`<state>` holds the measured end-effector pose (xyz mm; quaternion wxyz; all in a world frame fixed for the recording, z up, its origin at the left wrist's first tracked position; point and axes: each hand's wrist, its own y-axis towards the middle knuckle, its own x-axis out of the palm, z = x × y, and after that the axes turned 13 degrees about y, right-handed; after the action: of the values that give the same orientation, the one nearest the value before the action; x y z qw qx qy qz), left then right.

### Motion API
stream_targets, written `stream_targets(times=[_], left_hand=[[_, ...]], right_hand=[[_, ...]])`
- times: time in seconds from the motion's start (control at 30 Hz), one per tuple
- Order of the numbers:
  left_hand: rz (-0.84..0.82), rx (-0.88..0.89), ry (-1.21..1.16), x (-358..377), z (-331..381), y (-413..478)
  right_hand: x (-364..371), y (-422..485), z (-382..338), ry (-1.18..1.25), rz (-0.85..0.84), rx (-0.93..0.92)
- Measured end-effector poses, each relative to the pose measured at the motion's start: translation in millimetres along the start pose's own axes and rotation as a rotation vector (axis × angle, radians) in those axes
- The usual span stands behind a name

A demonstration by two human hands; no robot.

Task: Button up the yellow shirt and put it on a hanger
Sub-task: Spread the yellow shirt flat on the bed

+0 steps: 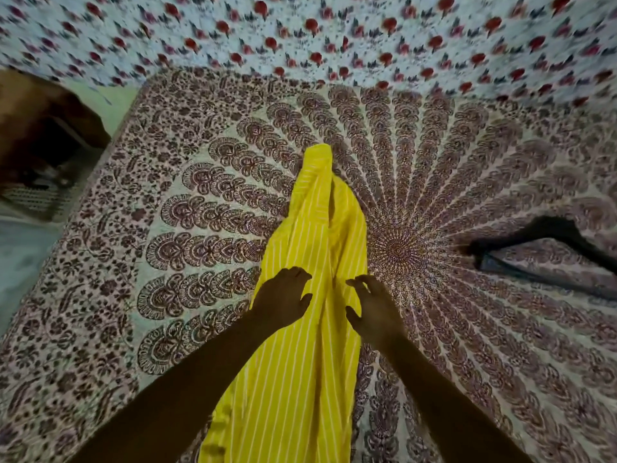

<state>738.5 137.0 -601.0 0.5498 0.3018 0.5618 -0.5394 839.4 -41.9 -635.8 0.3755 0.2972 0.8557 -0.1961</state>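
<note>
Lying bunched in a long narrow heap down the middle of the brown-and-cream mandala-printed bedspread (187, 235), the yellow shirt with thin white stripes (300, 379) is not yet spread out, so the task looks to be at its start, before any buttoning. The left hand (283, 295) rests on the cloth's left side with relaxed, spread fingers, and the right hand (370, 309) is at its right edge with fingers loosely bent; neither visibly pinches anything. Next, the folds need parting to find the buttons and holes, while the black hanger (547, 225) lies well apart to the right.
</note>
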Motion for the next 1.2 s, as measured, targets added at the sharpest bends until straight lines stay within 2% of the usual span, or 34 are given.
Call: stream_targets(times=[0.1, 0.27, 0.33, 0.4, 0.5, 0.53, 0.6, 0.67, 0.73, 0.8, 0.83, 0.9, 0.97, 1.03, 1.13, 1.2], left_hand=[[0.086, -0.027, -0.021, 1, -10, 56], [0.12, -0.088, -0.046, -9, -22, 145], [0.068, -0.098, -0.04, -11, -23, 172], [-0.054, -0.123, -0.027, -7, -27, 195], [-0.183, -0.194, -0.079, -3, -29, 212], [-0.153, -0.216, -0.161, -5, -27, 211], [0.036, -0.292, -0.417, -11, -26, 212], [0.251, -0.371, -0.698, -26, -24, 206], [0.406, -0.422, -0.95, -42, -25, 201], [0.462, -0.48, -1.04, -57, -30, 188], [0.462, -0.498, -1.071, -66, -32, 179], [0.356, -0.508, -1.104, -82, -39, 160], [0.147, -0.452, -0.94, -96, -48, 136], [0.036, -0.346, -0.8, -113, -49, 113], [0.159, -0.251, -0.766, -140, -40, 74], [0.26, -0.25, -0.853, -157, -29, 52]], right_hand=[[-3, 47, 15, 0.081, 0.03, 0.041], [-9, 125, 35, 0.198, 0.107, 0.055], [-9, 155, 41, 0.217, 0.112, 0.082], [-5, 179, 46, 0.262, 0.127, 0.128], [3, 200, 48, 0.383, 0.085, 0.319], [6, 201, 46, 0.473, 0.04, 0.409], [9, 202, 42, 0.692, -0.015, 0.587], [6, 198, 33, 0.883, 0.109, 0.622], [-3, 197, 25, 1.011, 0.313, 0.557], [-19, 188, 14, 1.02, 0.455, 0.527], [-27, 182, 9, 1.021, 0.464, 0.525], [-46, 166, -3, 1.13, 0.332, 0.536], [-62, 147, -12, 1.233, 0.096, 0.507], [-80, 130, -24, 1.203, 0.067, 0.51], [-107, 100, -44, 1.283, 0.157, 0.611], [-125, 77, -57, 1.391, 0.102, 0.665]])
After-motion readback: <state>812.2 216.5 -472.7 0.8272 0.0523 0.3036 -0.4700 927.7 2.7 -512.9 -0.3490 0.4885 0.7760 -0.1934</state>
